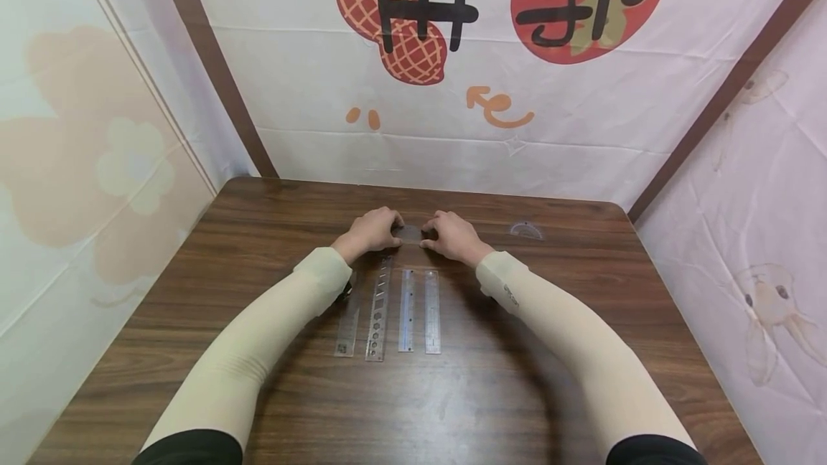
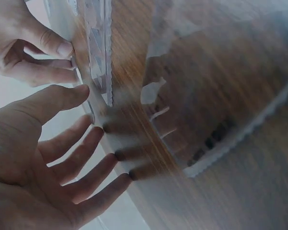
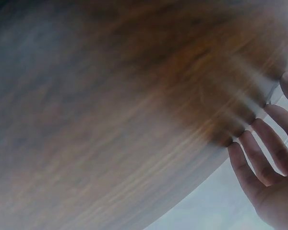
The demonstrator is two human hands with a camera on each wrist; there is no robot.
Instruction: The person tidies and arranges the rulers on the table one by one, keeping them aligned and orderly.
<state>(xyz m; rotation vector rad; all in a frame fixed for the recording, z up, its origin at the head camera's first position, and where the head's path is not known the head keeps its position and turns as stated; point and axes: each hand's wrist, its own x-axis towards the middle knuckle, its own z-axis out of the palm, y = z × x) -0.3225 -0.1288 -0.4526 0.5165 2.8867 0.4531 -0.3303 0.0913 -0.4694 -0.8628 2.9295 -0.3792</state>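
At the table's far middle, my left hand point(image 1: 377, 229) and right hand point(image 1: 454, 237) hold a small clear plastic piece point(image 1: 410, 235) by its two ends. Its exact kind is too faint to make out. My left thumb and index fingertip point(image 2: 97, 134) sit at opposite edges of it, while the other fingers reach down to the wood. In the right wrist view the right-hand fingers point(image 3: 261, 151) are fairly straight, tips at the table. Just nearer lies a clear stencil ruler point(image 1: 377, 311) with cut-out shapes, beside a bluish ruler point(image 1: 406, 311) and a clear ruler point(image 1: 432, 313).
Another clear ruler point(image 1: 346, 332) lies leftmost in the row, partly under my left forearm. A clear protractor point(image 1: 526, 230) rests at the far right. The brown wooden table point(image 1: 465, 407) meets a printed cloth backdrop point(image 1: 452, 149) behind.
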